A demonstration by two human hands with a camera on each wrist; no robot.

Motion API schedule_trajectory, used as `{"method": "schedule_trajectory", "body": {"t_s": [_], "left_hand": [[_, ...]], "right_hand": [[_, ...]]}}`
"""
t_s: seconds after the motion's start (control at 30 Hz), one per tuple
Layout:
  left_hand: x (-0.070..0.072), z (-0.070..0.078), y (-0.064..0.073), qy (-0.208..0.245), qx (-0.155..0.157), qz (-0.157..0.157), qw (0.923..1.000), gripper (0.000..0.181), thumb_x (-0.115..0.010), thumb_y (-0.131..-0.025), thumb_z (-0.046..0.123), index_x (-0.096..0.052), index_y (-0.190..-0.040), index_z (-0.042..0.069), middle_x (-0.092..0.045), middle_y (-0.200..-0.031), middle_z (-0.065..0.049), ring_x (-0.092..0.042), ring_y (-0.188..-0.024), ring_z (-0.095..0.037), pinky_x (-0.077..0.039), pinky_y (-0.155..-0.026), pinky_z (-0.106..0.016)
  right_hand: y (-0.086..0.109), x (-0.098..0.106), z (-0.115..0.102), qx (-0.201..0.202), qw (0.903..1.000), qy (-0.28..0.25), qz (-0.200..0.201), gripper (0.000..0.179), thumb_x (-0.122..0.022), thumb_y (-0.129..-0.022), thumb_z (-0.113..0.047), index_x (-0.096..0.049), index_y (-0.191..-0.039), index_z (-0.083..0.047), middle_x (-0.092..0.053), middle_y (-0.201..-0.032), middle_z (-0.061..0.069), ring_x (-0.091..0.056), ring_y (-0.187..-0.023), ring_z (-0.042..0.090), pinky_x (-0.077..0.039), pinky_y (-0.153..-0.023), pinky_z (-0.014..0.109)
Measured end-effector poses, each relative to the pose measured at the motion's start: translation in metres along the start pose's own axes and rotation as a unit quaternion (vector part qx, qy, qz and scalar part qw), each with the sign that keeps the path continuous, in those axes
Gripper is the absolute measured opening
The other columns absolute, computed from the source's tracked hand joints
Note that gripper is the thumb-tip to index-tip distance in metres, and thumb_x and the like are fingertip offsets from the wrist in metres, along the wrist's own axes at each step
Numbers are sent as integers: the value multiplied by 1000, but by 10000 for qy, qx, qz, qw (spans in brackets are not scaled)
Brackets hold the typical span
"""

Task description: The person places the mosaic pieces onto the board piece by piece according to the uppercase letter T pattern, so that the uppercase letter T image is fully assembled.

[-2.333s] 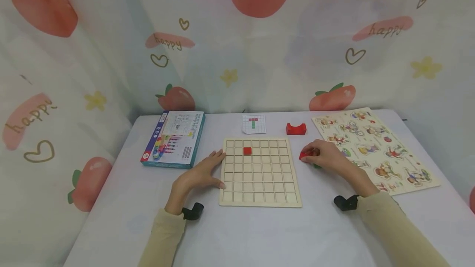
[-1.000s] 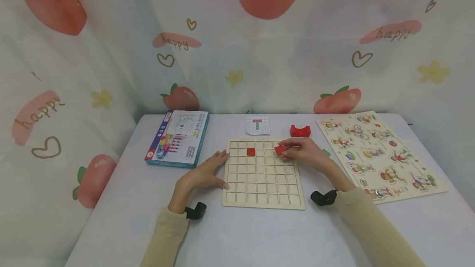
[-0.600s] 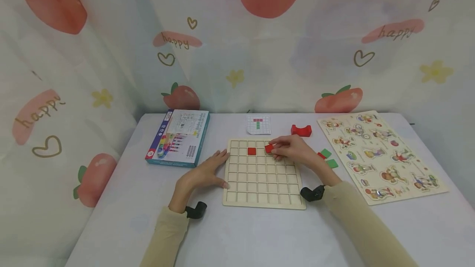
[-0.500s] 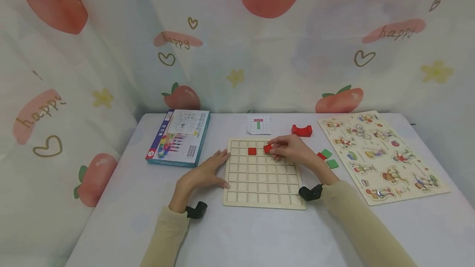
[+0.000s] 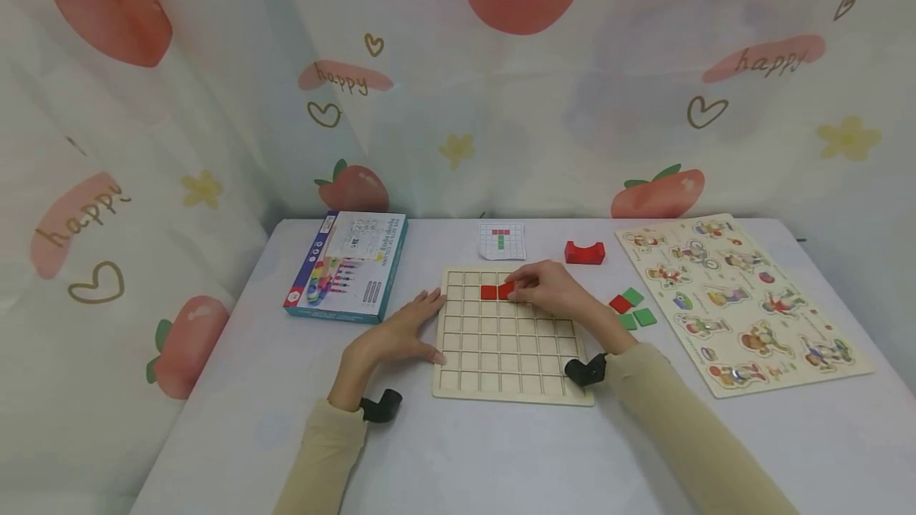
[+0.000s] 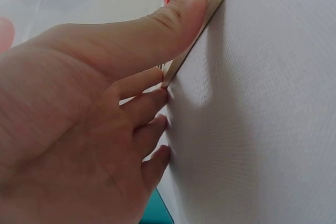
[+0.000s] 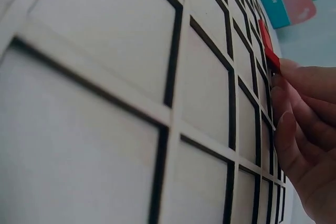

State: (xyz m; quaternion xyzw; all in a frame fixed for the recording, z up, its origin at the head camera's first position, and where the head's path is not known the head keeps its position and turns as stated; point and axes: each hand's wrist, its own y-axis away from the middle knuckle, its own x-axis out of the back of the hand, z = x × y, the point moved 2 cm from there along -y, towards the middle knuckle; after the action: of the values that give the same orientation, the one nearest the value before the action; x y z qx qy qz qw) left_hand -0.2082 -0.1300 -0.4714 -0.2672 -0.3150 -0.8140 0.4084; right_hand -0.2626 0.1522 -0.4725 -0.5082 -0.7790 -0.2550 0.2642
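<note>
A pale wooden grid board [image 5: 498,360] lies on the white table. One red square tile [image 5: 489,292] sits in a cell of its second row. My right hand [image 5: 554,290] pinches a second red tile [image 5: 506,290] at the cell just right of it. In the right wrist view that pinched tile [image 7: 271,59] shows tilted over the grid. My left hand [image 5: 396,332] rests at the board's left edge with fingers spread. The left wrist view shows its thumb on the board's rim [image 6: 214,3] and the other fingertips along the side.
Loose green tiles [image 5: 645,316] and a red tile [image 5: 620,304] lie right of the board. Behind stand a red arched block [image 5: 584,253] and a pattern card [image 5: 501,241]. A boxed game [image 5: 347,266] is at left, a picture puzzle board [image 5: 740,304] at right.
My right hand has carried the red tile left from the table onto the board, up beside the first red tile. The loose tiles came into sight. My left hand stays at the board's edge.
</note>
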Motion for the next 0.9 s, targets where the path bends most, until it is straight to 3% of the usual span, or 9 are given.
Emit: {"method": "schedule_trajectory", "body": {"t_s": [0.37, 0.73, 0.9], "left_hand": [[-1, 0, -1, -17, 4, 30, 10000, 103, -90, -78, 23, -31, -162, 11, -20, -173, -4, -8, -162, -28, -14, -130, -53], [-1, 1, -2, -37, -10, 29, 10000, 102, -90, -78, 22, -32, -162, 10, -20, -173, -4, -7, -162, -28, -14, -130, -52], [-1, 1, 0, -8, 45, 39, 10000, 102, -90, -78, 21, -32, -162, 11, -20, -173, -4, -7, -162, -27, -14, -130, -52]], "right_hand": [[2, -3, -3, 40, 9994, 339, -26, 33, -75, -93, -16, -74, -123, -3, -67, -85, 3, -57, -83, 20, -49, -72, 27], [12, 4, 2, 141, 9993, 277, 203, 28, -72, -94, -14, -74, -121, -7, -72, -98, 6, -62, -90, 21, -55, -83, 31], [22, 11, 7, 65, 9987, 248, 444, 26, -72, -95, -16, -75, -119, -7, -71, -100, 7, -61, -91, 22, -54, -80, 28]]}}
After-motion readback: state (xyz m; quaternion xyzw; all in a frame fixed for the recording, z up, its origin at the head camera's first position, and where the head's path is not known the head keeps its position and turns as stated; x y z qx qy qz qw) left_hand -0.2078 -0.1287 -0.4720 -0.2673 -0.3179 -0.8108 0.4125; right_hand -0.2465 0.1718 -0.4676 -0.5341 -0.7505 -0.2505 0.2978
